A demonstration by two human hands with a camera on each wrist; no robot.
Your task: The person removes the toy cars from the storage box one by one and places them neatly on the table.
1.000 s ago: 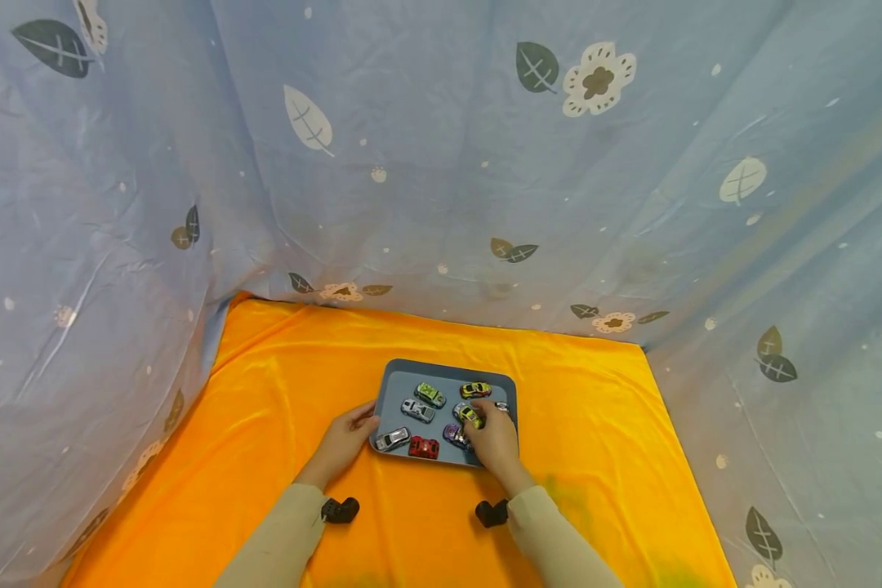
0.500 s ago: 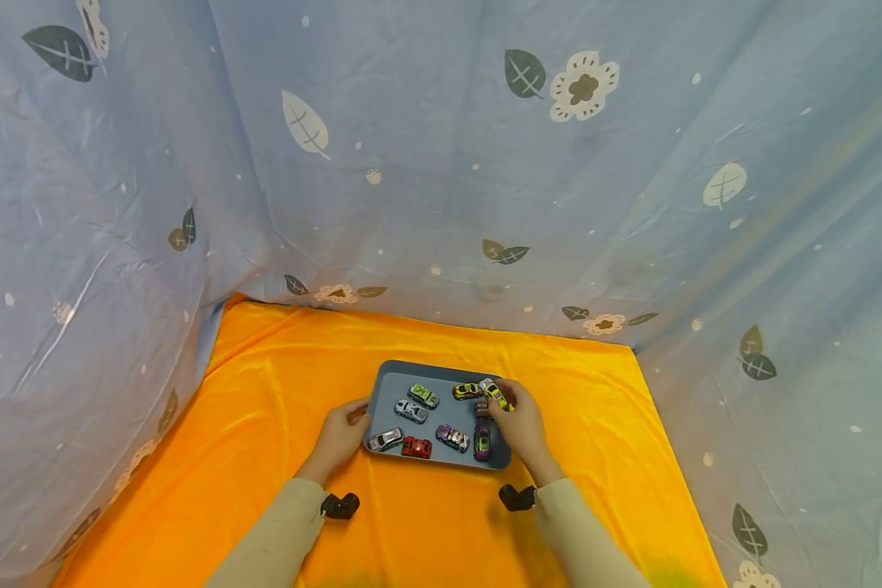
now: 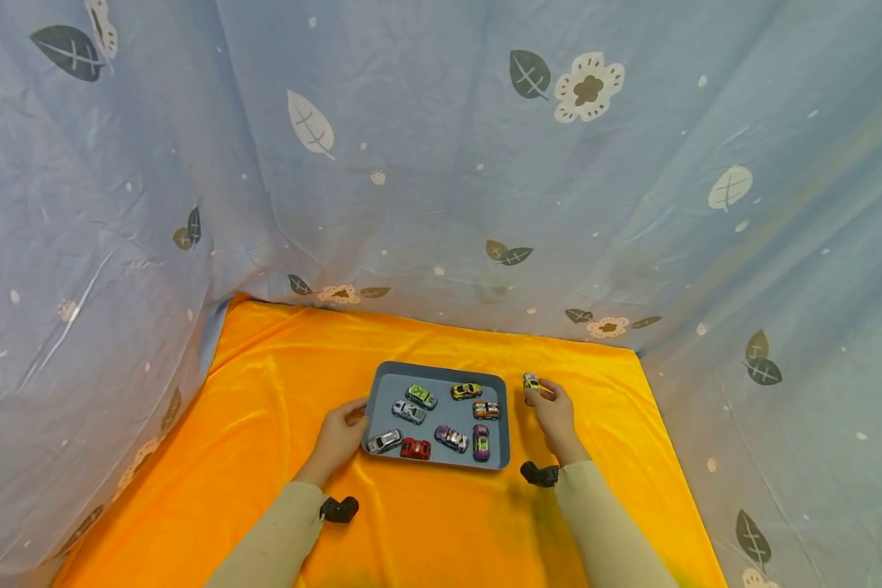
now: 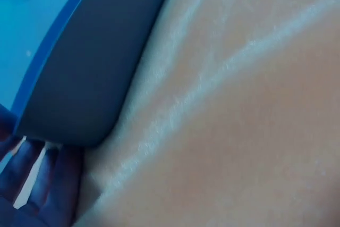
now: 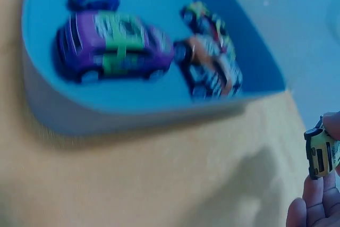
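A grey-blue tray (image 3: pixel 385 379) lies on the orange cloth (image 3: pixel 265 392) and holds several toy cars, among them a purple car (image 3: pixel 481 442) (image 5: pixel 114 44), an orange car (image 3: pixel 487 409) (image 5: pixel 212 67) and a red car (image 3: pixel 415 448). My right hand (image 3: pixel 551 408) is to the right of the tray, above the cloth, and pinches a small yellow-green car (image 3: pixel 532 382) (image 5: pixel 320 153) in its fingertips. My left hand (image 3: pixel 344 429) grips the tray's left edge (image 4: pixel 85 78), with fingers (image 4: pixel 37 184) at its corner.
Blue fabric with leaf and flower prints (image 3: pixel 441 163) hangs as walls behind and on both sides of the cloth. Orange cloth spreads bare to the left, right and front of the tray. Black wrist camera mounts (image 3: pixel 338 510) sit on both sleeves.
My right hand lifted the yellow-green car out of the tray and carried it right, past the tray's edge. The left hand stayed on the tray's left edge.
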